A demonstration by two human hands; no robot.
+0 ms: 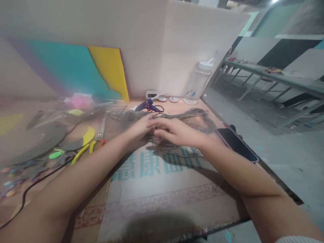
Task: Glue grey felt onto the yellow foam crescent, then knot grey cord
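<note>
Both hands meet mid-table on one tangled bundle of grey-brown twine [172,126] — left hand [139,128] pinching strands, right hand [177,132] curled over the bundle, gripping it, forearms angled inward. Behind sits one blue hot glue gun [148,106], one clear plastic jar [198,82] — plus one black phone [236,144] at right.

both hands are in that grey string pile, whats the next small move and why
Probably draw one strand free toward the near edge. The left hand and right hand meet with fingertips pinched over the tangled grey string, which spreads in loose loops toward the phone. The cardboard in front lies bare, giving room to lay a strand out.
</note>
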